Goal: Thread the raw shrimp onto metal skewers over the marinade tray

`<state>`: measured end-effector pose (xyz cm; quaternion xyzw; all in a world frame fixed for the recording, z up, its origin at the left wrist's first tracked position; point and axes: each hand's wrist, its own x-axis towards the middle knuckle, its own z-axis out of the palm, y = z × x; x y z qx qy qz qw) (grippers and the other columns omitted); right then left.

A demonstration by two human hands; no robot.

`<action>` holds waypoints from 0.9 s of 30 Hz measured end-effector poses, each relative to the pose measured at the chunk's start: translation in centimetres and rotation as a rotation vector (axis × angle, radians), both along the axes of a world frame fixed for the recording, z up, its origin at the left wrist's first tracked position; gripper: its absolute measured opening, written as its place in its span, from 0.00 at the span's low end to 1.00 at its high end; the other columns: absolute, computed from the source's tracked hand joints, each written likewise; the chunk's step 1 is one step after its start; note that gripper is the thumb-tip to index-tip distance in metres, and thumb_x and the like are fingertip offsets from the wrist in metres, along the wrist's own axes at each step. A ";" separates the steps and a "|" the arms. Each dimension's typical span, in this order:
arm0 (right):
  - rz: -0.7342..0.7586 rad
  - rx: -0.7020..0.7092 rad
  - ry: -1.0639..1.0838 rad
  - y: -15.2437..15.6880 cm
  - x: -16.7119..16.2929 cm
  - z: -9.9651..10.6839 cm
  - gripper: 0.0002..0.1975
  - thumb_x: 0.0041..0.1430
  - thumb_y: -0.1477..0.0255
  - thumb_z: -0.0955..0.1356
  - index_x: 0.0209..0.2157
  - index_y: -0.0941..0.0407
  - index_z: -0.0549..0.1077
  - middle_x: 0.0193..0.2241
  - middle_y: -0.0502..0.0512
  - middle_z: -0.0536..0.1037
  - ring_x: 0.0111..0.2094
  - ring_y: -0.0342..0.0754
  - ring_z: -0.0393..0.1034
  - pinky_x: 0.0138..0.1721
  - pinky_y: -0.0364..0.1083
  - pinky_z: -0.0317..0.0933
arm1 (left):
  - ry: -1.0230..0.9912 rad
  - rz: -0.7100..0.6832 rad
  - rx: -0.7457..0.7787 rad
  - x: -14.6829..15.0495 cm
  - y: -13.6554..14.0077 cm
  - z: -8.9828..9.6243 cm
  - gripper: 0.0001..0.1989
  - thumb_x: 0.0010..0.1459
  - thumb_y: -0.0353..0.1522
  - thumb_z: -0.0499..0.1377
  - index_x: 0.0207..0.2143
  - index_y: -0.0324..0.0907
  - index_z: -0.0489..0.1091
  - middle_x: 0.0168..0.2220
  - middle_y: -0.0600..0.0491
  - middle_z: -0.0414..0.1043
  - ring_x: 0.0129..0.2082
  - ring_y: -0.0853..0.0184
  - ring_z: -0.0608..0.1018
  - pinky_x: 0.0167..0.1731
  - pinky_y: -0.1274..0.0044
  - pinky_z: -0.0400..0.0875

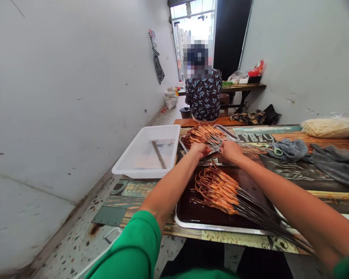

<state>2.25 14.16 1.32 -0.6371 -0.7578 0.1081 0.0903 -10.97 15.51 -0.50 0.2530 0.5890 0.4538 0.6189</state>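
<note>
Two metal trays hold metal skewers threaded with orange-red squid with curling tentacles. Over the near side of the far tray, my left hand is closed beside the squid skewers; what its fingers grip is hidden. My right hand is closed around the thin metal rods of the skewers, just right of my left. Below my forearms, the near tray holds dark liquid and another row of squid skewers, their rods pointing right over the rim.
A white plastic tub with a metal rod stands left. Scissors, grey cloths and a bag of pale sticks lie right. Beyond the table a person sits on a bench. A wall runs along the left.
</note>
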 end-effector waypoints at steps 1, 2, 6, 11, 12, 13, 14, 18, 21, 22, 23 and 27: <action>-0.003 -0.019 0.038 0.0 -0.1 0.0 0.14 0.55 0.73 0.62 0.38 0.64 0.75 0.40 0.70 0.75 0.44 0.55 0.69 0.42 0.48 0.60 | -0.044 0.009 -0.016 -0.1 -0.3 -0.1 0.07 0.52 0.18 0.51 0.27 0.35 0.63 0.17 0.56 0.63 0.14 0.78 0.66 0.14 0.88 0.59; -0.004 -0.049 0.080 -0.1 -0.3 0.1 0.13 0.55 0.73 0.62 0.36 0.64 0.75 0.38 0.68 0.76 0.41 0.53 0.71 0.40 0.47 0.61 | -0.078 0.010 -0.026 -0.1 -0.6 -0.2 0.08 0.53 0.18 0.50 0.26 0.35 0.62 0.18 0.55 0.64 0.15 0.79 0.67 0.14 0.89 0.58; 0.019 -0.236 0.280 -1.1 -1.1 0.3 0.11 0.56 0.72 0.61 0.28 0.61 0.73 0.21 0.56 0.75 0.22 0.43 0.69 0.25 0.40 0.61 | -0.203 0.041 -0.030 -0.2 -1.4 -0.5 0.09 0.55 0.19 0.50 0.24 0.35 0.61 0.19 0.53 0.65 0.17 0.79 0.68 0.13 0.90 0.57; 0.041 -0.426 0.492 -3.2 -2.1 0.2 0.12 0.56 0.74 0.61 0.19 0.58 0.66 0.10 0.48 0.67 0.11 0.38 0.60 0.14 0.37 0.54 | -0.347 0.081 -0.048 -1.2 -1.7 -0.8 0.09 0.57 0.20 0.50 0.25 0.34 0.63 0.20 0.53 0.65 0.13 0.82 0.63 0.10 0.92 0.52; 0.041 -0.453 0.525 -3.5 -2.2 0.2 0.13 0.56 0.75 0.61 0.18 0.58 0.65 0.10 0.47 0.67 0.11 0.38 0.60 0.13 0.37 0.54 | -0.378 0.075 -0.063 -1.6 -1.7 -0.8 0.09 0.56 0.19 0.50 0.25 0.33 0.63 0.20 0.53 0.66 0.13 0.82 0.62 0.09 0.92 0.52; 0.039 -0.476 0.557 -3.8 -2.3 0.1 0.13 0.55 0.75 0.61 0.18 0.57 0.64 0.10 0.47 0.67 0.11 0.38 0.60 0.13 0.37 0.54 | -0.408 0.072 -0.077 -1.9 -1.7 -0.8 0.09 0.56 0.19 0.50 0.25 0.32 0.64 0.20 0.52 0.66 0.12 0.82 0.61 0.09 0.92 0.52; 0.036 -0.494 0.589 -4.1 -2.4 0.1 0.12 0.55 0.75 0.61 0.18 0.57 0.64 0.11 0.47 0.68 0.12 0.38 0.61 0.13 0.37 0.54 | -0.437 0.074 -0.087 -2.2 -1.7 -0.9 0.09 0.56 0.19 0.50 0.25 0.32 0.64 0.20 0.52 0.66 0.12 0.82 0.61 0.09 0.92 0.53; 0.034 -0.548 0.696 -4.5 -2.4 0.2 0.09 0.57 0.75 0.59 0.25 0.57 0.67 0.14 0.46 0.69 0.11 0.38 0.61 0.12 0.38 0.53 | -0.527 0.122 -0.078 -3.0 -1.9 -0.8 0.09 0.57 0.20 0.50 0.25 0.32 0.64 0.20 0.53 0.66 0.13 0.83 0.63 0.11 0.92 0.60; 0.032 -0.560 0.742 -4.4 -2.5 0.3 0.08 0.57 0.74 0.59 0.28 0.58 0.68 0.12 0.44 0.67 0.09 0.36 0.56 0.11 0.37 0.49 | -0.564 0.141 -0.066 -3.1 -2.1 -0.8 0.08 0.57 0.21 0.51 0.25 0.32 0.65 0.21 0.52 0.67 0.13 0.81 0.66 0.11 0.91 0.61; 0.028 -0.560 0.751 -4.4 -2.5 0.4 0.08 0.57 0.75 0.59 0.28 0.59 0.68 0.12 0.44 0.67 0.09 0.35 0.55 0.11 0.37 0.47 | -0.570 0.148 -0.067 -3.1 -2.1 -0.8 0.08 0.57 0.21 0.51 0.26 0.32 0.65 0.21 0.52 0.67 0.13 0.80 0.66 0.11 0.90 0.62; 0.023 -0.561 0.755 -4.5 -2.6 0.4 0.08 0.57 0.75 0.59 0.28 0.59 0.68 0.12 0.44 0.67 0.09 0.35 0.54 0.11 0.37 0.47 | -0.573 0.156 -0.071 -3.1 -2.2 -0.8 0.07 0.57 0.21 0.51 0.26 0.32 0.66 0.20 0.52 0.67 0.13 0.80 0.67 0.11 0.90 0.62; -0.014 -0.597 0.732 -5.4 -2.3 0.8 0.10 0.59 0.72 0.59 0.27 0.59 0.67 0.11 0.45 0.67 0.08 0.36 0.57 0.10 0.37 0.46 | -0.581 0.198 -0.094 -3.1 -2.0 -0.9 0.07 0.56 0.19 0.52 0.27 0.31 0.67 0.19 0.53 0.66 0.12 0.80 0.66 0.11 0.90 0.63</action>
